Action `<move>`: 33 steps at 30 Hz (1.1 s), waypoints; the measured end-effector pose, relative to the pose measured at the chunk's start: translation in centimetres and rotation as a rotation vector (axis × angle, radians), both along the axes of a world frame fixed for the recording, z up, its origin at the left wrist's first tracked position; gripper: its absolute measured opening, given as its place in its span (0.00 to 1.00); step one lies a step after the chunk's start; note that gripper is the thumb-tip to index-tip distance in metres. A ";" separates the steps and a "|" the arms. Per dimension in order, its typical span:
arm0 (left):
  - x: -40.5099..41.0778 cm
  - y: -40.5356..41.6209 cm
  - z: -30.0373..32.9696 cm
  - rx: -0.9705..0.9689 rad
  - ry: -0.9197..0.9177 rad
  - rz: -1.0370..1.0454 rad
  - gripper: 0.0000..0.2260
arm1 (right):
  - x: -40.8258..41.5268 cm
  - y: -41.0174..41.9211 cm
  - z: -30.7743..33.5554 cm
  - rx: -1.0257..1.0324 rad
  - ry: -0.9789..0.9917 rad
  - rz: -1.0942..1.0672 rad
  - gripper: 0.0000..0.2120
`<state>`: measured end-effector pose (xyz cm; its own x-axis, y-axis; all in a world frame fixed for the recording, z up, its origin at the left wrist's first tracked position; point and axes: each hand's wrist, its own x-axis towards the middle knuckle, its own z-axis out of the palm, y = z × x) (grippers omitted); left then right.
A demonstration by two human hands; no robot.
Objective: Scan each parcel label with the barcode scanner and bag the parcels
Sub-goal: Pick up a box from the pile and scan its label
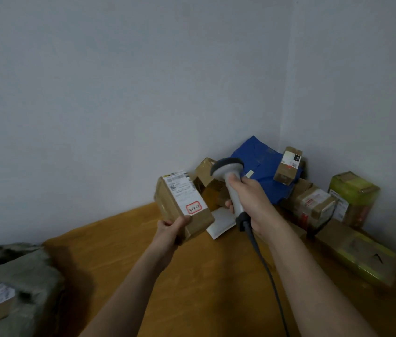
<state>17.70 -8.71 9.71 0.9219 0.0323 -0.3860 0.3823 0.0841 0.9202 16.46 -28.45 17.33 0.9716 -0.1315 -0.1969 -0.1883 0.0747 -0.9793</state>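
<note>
Nearest us, left of our left hand (pixel 171 231), a grey bag (pixel 25 271) sits on the worktop (pixel 192 276) with a labelled box inside. Our left hand grips a brown parcel (pixel 182 203) by its near end, its white label (pixel 183 190) facing up. Just beside it, our right hand (pixel 252 203) curls round the handle of the barcode scanner (pixel 231 181), whose head stands near the label. Beyond both hands, more parcels (pixel 313 205) and a blue mailer (pixel 265 169) are piled in the corner.
</note>
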 end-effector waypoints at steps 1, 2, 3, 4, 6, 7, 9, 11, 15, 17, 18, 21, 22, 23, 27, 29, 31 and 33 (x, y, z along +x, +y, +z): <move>0.2 0.3 -0.1 -0.011 0.002 0.031 0.29 | -0.4 -0.1 1.3 -0.001 -0.025 0.042 0.10; 0.4 0.7 -0.2 -0.024 0.003 0.056 0.29 | -0.8 -0.2 2.7 0.003 -0.050 0.087 0.11; 0.5 1.1 -0.3 -0.036 0.002 0.077 0.30 | -1.2 -0.4 3.9 0.009 -0.073 0.133 0.12; 0.7 1.4 -0.3 -0.045 0.000 0.096 0.30 | -1.6 -0.5 5.0 0.013 -0.093 0.178 0.13; 0.9 2.1 -0.5 -0.047 -0.005 0.122 0.31 | -2.3 -0.6 6.8 0.018 -0.119 0.250 0.17; 1.0 2.3 -0.6 -0.043 -0.007 0.131 0.31 | -2.7 -0.6 7.5 0.018 -0.126 0.276 0.18; 1.1 2.8 -0.8 -0.031 -0.001 0.139 0.31 | -3.2 -0.5 8.5 0.016 -0.144 0.306 0.21; 1.2 3.1 -1.0 -0.015 0.006 0.148 0.30 | -3.7 -0.4 9.3 0.012 -0.162 0.309 0.21; 1.1 3.4 -1.4 -0.021 0.002 0.164 0.31 | -4.4 -0.6 10.1 -0.055 -0.187 0.302 0.20; 1.1 3.4 -1.6 -0.021 0.000 0.175 0.30 | -4.7 -0.8 10.4 -0.064 -0.196 0.305 0.19; 1.0 3.4 -1.6 -0.016 -0.002 0.178 0.29 | -4.8 -0.9 10.6 -0.061 -0.201 0.304 0.18; 0.9 3.5 -1.7 -0.027 -0.010 0.187 0.27 | -4.9 -1.2 10.8 -0.052 -0.214 0.301 0.17; 0.9 3.5 -1.8 -0.033 -0.012 0.189 0.27 | -4.9 -1.3 10.9 -0.052 -0.217 0.302 0.18; 0.8 3.6 -1.8 -0.034 -0.015 0.190 0.27 | -4.9 -1.4 10.9 -0.054 -0.220 0.302 0.18; 0.5 3.8 -1.9 -0.033 -0.027 0.196 0.25 | -4.8 -1.6 11.3 -0.058 -0.224 0.302 0.18; 0.3 4.1 -2.1 -0.039 -0.033 0.202 0.25 | -4.7 -1.7 11.4 -0.070 -0.227 0.315 0.18; 0.1 4.5 -2.4 -0.036 -0.030 0.200 0.26 | -4.5 -1.7 11.4 -0.098 -0.230 0.337 0.19; -0.3 4.9 -2.9 -0.019 -0.019 0.207 0.26 | -4.3 -1.7 11.2 -0.125 -0.228 0.353 0.19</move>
<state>17.43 -3.78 6.79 0.9033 0.2149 -0.3714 0.3380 0.1770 0.9244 12.18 -30.18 28.57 0.9781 0.2069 0.0245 0.0414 -0.0774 -0.9961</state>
